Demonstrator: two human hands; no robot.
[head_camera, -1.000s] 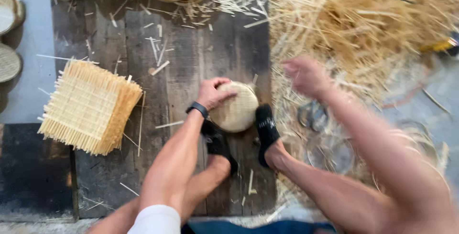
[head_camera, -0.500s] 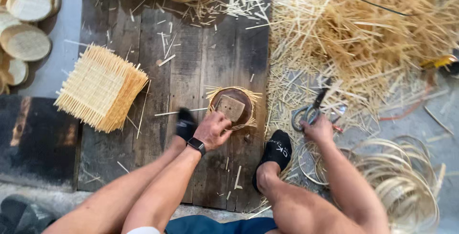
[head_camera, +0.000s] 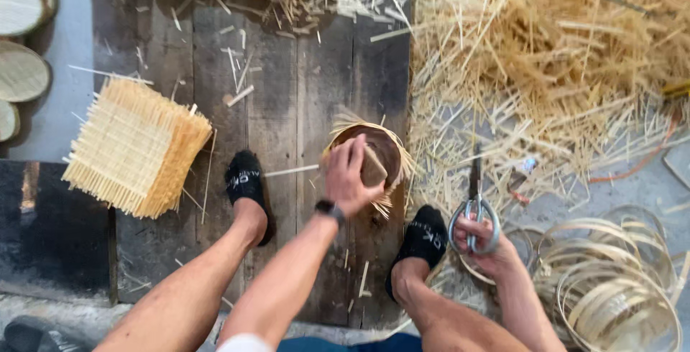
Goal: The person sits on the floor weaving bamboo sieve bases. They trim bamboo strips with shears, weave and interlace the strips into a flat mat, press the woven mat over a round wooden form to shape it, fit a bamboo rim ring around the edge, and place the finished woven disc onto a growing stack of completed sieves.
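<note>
— Head view: what does the left hand (head_camera: 350,177) hold?

— Its fingers press a small brown wooden block (head_camera: 373,168) into the round dark mould fringed with straw-coloured bamboo strips (head_camera: 381,147), on the dark plank floor (head_camera: 287,107).

— And the right hand (head_camera: 483,240)?

— Clenched through the loops of grey metal shears (head_camera: 474,212), blades seemingly shut, beside pale bamboo hoops (head_camera: 611,287). A stack of square woven mats (head_camera: 133,147) lies well apart.

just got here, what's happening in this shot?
A person sits over a plank floor. The left hand presses a small wooden block into a round bamboo basket with frayed strips at its rim. The right hand grips scissors. A stack of woven mats lies left, bamboo hoops right.
</note>
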